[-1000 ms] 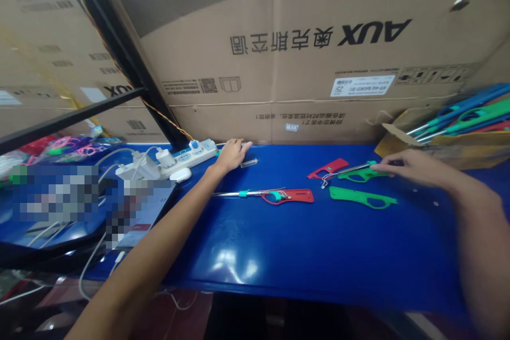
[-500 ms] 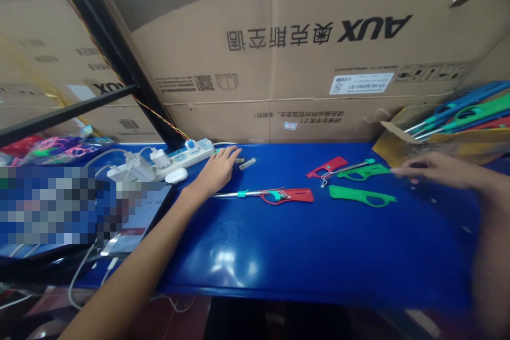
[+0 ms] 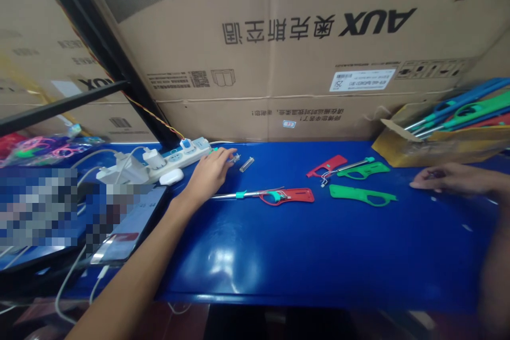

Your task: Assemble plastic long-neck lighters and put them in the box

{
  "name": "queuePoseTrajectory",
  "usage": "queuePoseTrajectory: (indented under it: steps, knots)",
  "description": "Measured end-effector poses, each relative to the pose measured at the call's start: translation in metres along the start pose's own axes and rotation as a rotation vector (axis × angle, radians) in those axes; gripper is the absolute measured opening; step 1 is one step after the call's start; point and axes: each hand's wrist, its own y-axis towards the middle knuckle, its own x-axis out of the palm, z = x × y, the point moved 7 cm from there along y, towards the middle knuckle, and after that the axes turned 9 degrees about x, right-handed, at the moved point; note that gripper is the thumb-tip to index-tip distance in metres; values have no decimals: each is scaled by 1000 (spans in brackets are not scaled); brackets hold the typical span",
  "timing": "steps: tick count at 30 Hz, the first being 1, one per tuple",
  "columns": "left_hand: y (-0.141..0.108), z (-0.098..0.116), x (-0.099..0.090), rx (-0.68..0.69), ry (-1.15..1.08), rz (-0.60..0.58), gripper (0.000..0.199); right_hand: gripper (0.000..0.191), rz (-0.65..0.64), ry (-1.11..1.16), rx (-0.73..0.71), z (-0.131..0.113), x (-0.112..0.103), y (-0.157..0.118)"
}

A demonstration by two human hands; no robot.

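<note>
My left hand (image 3: 209, 172) is at the back of the table, beside the power strip. Its fingers are bent round a small clear plastic piece (image 3: 237, 158); the thumb side is partly hidden. Just right of it lies another clear piece, like a lighter's fuel tank (image 3: 247, 164). Nearer me is an opened gas lighter (image 3: 292, 195) with a red half-shell and metal tube. My right hand (image 3: 450, 176) hovers at the right, fingers curled round something small and dark that I cannot make out. Left of it lie green half-shells (image 3: 360, 195), a red shell (image 3: 327, 166) and a wired lighter tube (image 3: 354, 164).
A carton (image 3: 430, 151) full of lighters stands at the back right. At left are a power strip (image 3: 179, 159) with chargers, a white earbud case (image 3: 171, 176), cables and a tablet (image 3: 131, 223). A large cardboard box (image 3: 279, 53) walls off the back.
My right hand has drawn away to the right from the green shell. My left fingers have closed at the clear piece, which now sits turned at their tips. The view has shifted slightly.
</note>
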Motion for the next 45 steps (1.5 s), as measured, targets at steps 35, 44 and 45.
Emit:
queuePoseTrajectory:
  steps: [35,44,45]
  knots:
    - [8,108,4,327,-389,-29,20,17,-149,379,-1000,-210,110,-156]
    - [5,104,17,197,-527,-129,17,13,-204,439,-874,-211,119,-161]
    - [4,104,17,187,-531,-132,19,15,-220,456,-857,-211,118,-161]
